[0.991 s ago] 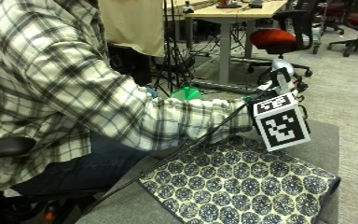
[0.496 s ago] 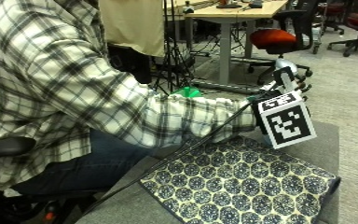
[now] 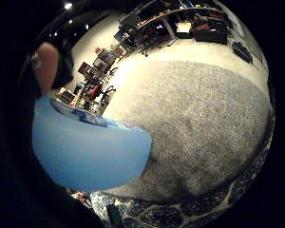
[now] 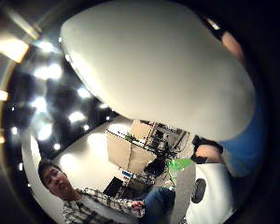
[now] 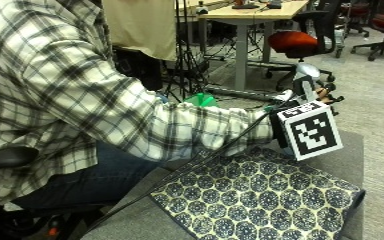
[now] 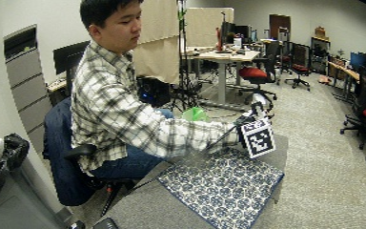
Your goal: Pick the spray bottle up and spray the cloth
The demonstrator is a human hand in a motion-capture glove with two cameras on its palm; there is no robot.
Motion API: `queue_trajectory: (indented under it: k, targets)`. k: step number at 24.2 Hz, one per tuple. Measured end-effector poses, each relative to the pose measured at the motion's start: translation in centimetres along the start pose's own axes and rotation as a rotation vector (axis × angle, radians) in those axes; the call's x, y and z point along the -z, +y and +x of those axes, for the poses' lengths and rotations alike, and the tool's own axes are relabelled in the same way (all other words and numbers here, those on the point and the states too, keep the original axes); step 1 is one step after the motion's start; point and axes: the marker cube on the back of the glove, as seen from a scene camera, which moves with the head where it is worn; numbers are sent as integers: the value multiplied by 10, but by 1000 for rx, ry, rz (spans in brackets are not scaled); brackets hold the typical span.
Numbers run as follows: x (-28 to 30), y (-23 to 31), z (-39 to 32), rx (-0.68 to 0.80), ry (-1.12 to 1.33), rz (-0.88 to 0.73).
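Since the earlier frames, sleeve and gloved hand have shifted slightly farther out over the table, the bottle carried along at about the same height. Left in the outside view: person in plaid shirt, seated, right arm stretched across toward the far side of the grey table [image 5: 352, 160]. Patterned cloth [image 5: 258, 200] lies flat on the table below and near side of the forearm, dark with pale rosettes, one corner at the table edge. Right hand [image 5: 312, 97] held above the table beyond the cloth's far edge, fingers curled round the spray bottle [image 5: 306, 75]; the pale spray head shows above the hand. Little-finger palm view: blue bottle body [image 3: 88, 149] close against the palm, grey table beneath, cloth edge [image 3: 204, 206] beside it. Thumb palm view: white bottle surface [image 4: 158, 65] fills most of the frame.
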Motion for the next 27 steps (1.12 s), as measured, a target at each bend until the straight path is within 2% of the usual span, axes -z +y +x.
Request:
queue_trajectory:
  k: [9,14,21,27]
  targets:
    - [13,11,-15,-4,197,-37]
    - [29,39,-18,-108,529,-41]
    - [79,109,-72,-122,967,-44]
    - [128,195,-116,-144,1115,-115]
